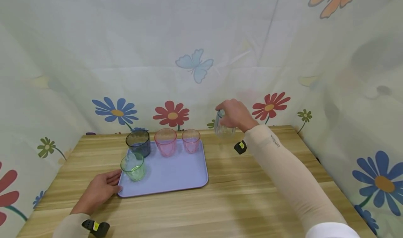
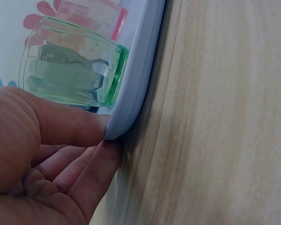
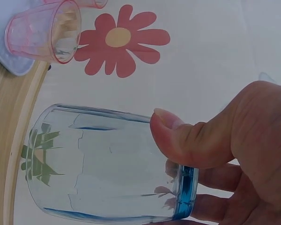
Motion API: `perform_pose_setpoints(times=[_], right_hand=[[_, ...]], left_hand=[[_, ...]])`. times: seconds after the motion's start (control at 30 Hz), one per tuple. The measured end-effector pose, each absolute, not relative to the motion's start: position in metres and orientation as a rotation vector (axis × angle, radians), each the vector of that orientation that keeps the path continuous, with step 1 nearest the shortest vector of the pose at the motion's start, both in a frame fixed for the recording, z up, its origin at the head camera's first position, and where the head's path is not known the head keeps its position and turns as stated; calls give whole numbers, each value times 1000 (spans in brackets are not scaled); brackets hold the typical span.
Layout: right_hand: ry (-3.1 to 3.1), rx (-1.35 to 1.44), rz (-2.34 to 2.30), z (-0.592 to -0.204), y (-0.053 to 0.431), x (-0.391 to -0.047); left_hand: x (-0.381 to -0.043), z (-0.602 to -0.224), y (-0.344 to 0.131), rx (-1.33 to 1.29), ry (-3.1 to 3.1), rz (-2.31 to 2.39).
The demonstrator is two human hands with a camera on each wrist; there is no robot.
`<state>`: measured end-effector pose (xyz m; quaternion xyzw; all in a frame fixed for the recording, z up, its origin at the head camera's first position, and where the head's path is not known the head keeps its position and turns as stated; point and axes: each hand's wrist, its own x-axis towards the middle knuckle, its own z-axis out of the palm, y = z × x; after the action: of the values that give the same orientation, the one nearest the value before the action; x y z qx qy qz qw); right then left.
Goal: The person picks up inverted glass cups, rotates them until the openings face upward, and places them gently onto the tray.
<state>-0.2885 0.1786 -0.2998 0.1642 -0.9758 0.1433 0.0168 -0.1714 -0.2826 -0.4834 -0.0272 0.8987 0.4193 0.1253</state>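
My left hand [image 1: 100,190] pinches the near left corner of a lavender tray [image 1: 176,178], thumb at the rim and fingers beneath it in the left wrist view. Close to that hand, a green glass [image 1: 135,173] stands on the tray. Behind it are a dark grey glass [image 1: 140,148], a larger pink glass [image 1: 167,147] and a smaller pink glass [image 1: 191,145], all upright. Beyond the tray's right side, my right hand [image 1: 235,115] holds a clear bluish glass [image 3: 107,164] by its thick blue base. This glass is upside down in the air, mouth toward the table.
The wooden table [image 1: 252,203] carries the tray on its left half. A pale cloth backdrop [image 1: 141,56] printed with flowers and butterflies rises along the table's back edge and both sides.
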Motion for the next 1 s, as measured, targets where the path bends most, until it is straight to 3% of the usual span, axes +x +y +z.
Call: perform_pose_setpoints(times=[1.0], right_hand=[[-3032,489,463,-281,174,-283]], left_hand=[[-175,-488,-284,-121,2608,1217]])
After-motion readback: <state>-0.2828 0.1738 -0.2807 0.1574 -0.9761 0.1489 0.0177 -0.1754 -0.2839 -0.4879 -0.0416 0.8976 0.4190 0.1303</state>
